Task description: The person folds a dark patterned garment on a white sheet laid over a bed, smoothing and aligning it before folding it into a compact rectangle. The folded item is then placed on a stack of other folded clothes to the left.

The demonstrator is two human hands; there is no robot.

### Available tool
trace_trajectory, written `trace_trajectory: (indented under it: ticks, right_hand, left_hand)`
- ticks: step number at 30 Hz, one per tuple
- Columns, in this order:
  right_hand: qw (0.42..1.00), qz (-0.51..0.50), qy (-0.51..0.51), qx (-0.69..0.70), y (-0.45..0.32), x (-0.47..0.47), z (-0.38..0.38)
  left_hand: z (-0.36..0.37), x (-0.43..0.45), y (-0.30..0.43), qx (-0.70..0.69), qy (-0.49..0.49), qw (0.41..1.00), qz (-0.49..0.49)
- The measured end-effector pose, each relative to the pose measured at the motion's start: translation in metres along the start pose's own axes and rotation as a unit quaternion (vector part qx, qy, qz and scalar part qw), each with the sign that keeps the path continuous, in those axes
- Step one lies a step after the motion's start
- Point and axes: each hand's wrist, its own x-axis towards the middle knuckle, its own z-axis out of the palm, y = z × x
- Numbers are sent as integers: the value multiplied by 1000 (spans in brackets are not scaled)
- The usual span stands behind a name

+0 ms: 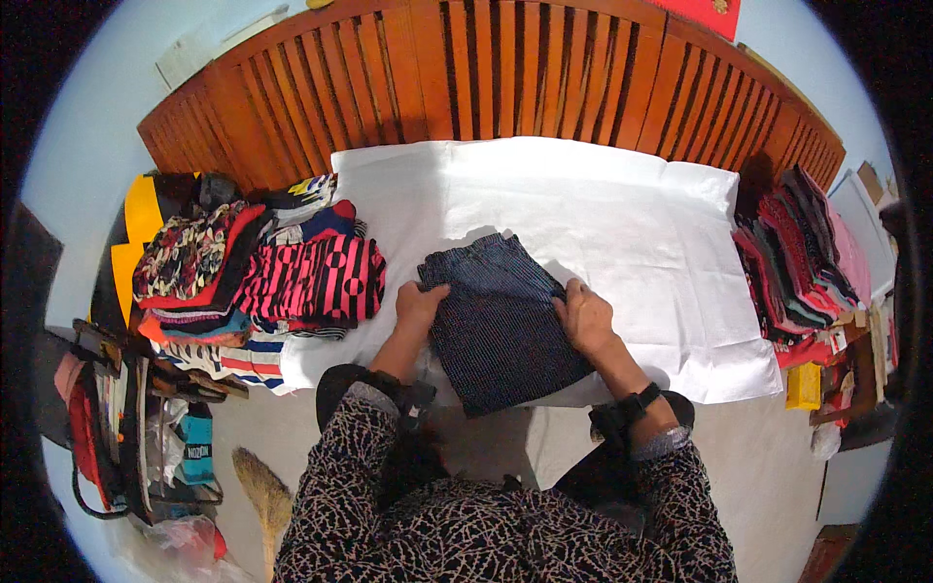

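Between my two hands is a dark blue checked garment (510, 335), its upper part resting on a white cloth (627, 248) and its lower part reaching past the cloth's near edge. My left hand (417, 312) pinches the garment's upper left edge between thumb and fingers. At its right edge, my right hand (587, 318) grips the fabric in the same way. The garment's gathered top edge points away from me. Both wrists wear dark straps.
Folded clothes are stacked at the left, with a pink and black patterned one (313, 280) nearest the cloth. Another clothes stack (798, 255) stands at the right. A slatted wooden backrest (510, 73) runs behind. A straw broom (264, 492) and a yellow box (802, 386) are lower down.
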Motion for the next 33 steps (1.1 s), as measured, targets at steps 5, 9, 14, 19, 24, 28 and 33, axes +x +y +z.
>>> trace_trajectory:
  ticks: [5, 9, 14, 19, 24, 28, 33]
  right_hand:
    - [999, 8, 8, 34, -23, 49, 18]
    - [992, 99, -61, 55, -41, 90, 32]
    - [971, 121, -157, 130, -41, 119, 34]
    - [984, 88, -39, 148, -32, 118, 45]
    - [993, 74, 74, 52, -14, 100, 64]
    - [994, 60, 76, 40, -6, 103, 76]
    - [996, 85, 16, 15, -11, 109, 68]
  left_hand:
    - [4, 32, 14, -77, -6, 995, -69]
    - [23, 40, 14, -86, 43, 995, -33]
    - [26, 45, 20, -120, -5, 991, 55]
    - [30, 35, 31, 100, 47, 982, 152]
    - [40, 26, 41, 233, 102, 952, 172]
    - [44, 27, 50, 300, 85, 945, 95]
    - [40, 31, 58, 310, 49, 948, 60]
